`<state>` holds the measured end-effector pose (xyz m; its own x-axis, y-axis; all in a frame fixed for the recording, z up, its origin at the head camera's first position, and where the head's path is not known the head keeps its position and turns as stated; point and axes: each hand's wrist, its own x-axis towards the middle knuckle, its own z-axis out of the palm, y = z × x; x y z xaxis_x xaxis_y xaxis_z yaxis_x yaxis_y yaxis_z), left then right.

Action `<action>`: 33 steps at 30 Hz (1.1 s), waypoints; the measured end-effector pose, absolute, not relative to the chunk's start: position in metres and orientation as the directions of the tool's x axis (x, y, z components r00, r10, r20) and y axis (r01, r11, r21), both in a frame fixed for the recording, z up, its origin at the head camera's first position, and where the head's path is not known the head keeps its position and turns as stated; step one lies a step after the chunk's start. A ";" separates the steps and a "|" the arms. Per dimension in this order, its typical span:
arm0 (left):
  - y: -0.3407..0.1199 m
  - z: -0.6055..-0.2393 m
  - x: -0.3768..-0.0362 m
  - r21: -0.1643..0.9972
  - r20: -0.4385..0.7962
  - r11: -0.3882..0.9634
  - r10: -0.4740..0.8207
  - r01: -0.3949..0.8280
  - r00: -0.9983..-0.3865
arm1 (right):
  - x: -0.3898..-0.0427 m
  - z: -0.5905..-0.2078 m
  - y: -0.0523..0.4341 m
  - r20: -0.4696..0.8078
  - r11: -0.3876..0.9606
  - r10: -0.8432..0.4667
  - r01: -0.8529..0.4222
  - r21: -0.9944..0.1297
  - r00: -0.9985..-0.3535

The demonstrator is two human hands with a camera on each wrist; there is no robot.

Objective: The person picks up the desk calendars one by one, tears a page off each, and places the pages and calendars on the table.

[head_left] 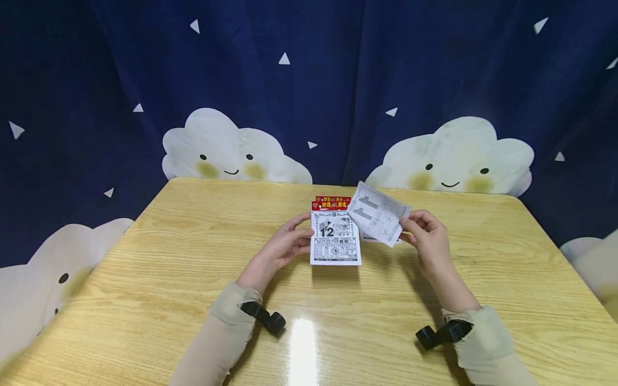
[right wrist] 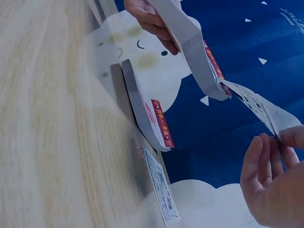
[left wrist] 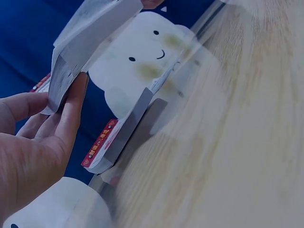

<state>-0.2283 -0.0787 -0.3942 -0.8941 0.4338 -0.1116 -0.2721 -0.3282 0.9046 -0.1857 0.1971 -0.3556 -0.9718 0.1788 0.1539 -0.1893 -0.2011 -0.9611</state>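
Observation:
A tear-off calendar pad [head_left: 335, 238] with a red header and a big "12" on its top sheet is lifted off the wooden table [head_left: 193, 257]. My left hand [head_left: 285, 244] grips its left edge; in the left wrist view, my fingers [left wrist: 71, 109] lie along the pad [left wrist: 71, 61]. My right hand [head_left: 425, 230] pinches the corner of one thin printed page [head_left: 376, 213], folded up and to the right. In the right wrist view this page [right wrist: 256, 107] still meets the pad [right wrist: 190, 42] at its header end.
A second pad with a red header [head_left: 333, 199] lies on the table just behind the held one, also seen as second pad [right wrist: 147, 114]. A loose printed sheet [right wrist: 161, 194] lies flat beside it. A dark blue curtain with white clouds [head_left: 227, 150] hangs behind the table.

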 end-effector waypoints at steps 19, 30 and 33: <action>-0.082 -0.395 -0.227 0.915 -0.129 -0.292 0.443 -0.279 -0.887 | -0.185 -0.351 0.229 0.180 -0.173 0.398 -0.266 -0.948 -0.900; -0.089 -0.398 -0.220 0.941 -0.147 -0.198 0.494 -0.275 -0.857 | -0.174 -0.350 0.246 0.275 0.291 0.353 -0.174 -0.941 -0.894; -0.091 -0.399 -0.217 0.944 -0.166 -0.165 0.513 -0.286 -0.842 | -0.170 -0.351 0.250 0.338 0.473 0.294 -0.171 -0.864 -0.894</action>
<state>-0.2167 -0.0910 -0.3991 -0.8423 0.5129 -0.1656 -0.2861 -0.1652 0.9438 -0.1703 0.2498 -0.3513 -0.8938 0.2944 0.3382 -0.1714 0.4726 -0.8644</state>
